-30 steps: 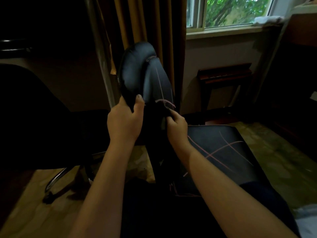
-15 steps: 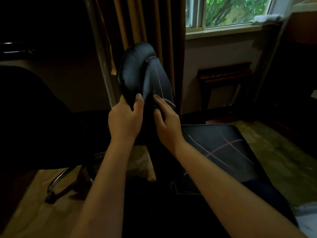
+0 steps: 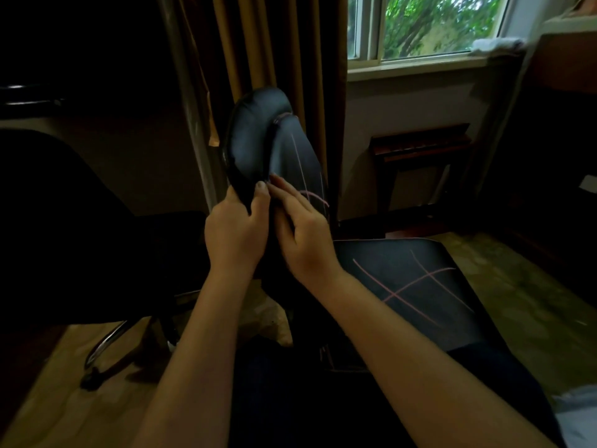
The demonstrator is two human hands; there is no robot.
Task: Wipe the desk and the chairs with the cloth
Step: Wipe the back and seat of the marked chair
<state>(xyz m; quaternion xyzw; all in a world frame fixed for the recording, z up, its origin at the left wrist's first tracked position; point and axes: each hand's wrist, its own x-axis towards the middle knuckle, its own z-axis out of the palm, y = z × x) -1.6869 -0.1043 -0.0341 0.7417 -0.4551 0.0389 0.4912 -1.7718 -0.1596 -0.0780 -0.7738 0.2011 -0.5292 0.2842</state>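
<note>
Far left stands a black office chair [image 3: 64, 237], deep in shadow, its chrome base [image 3: 106, 347] on the pale floor [image 3: 517, 302]. Behind it a mustard curtain [image 3: 258, 43] hangs down to the left of the window.

My left grip [image 3: 232, 234] is clamped on the near edge of the backrest [image 3: 255, 137] of a second dark chair. The thumb lies on the side facing me, and the fingers wrap round behind, out of sight. The backrest stands upright and shows almost edge-on, padded and black, with thin pink lines on its front face.

Just beside it, my right grip [image 3: 305, 236] lies spread apart — fingers straight and flat against the lined front of the backrest, fingertips nearly touching my left thumb. Whether the cloth is under that palm I cannot tell, since everything below the hand is dark.

To the right, the seat [image 3: 413, 286] of this chair lies under my right forearm, black with crossing pink lines.

Beyond it a low wooden stool [image 3: 420, 143] stands against the wall under the window [image 3: 436, 24], where green leaves show. Something white and folded [image 3: 497, 45] rests at the right end of the sill.
</note>
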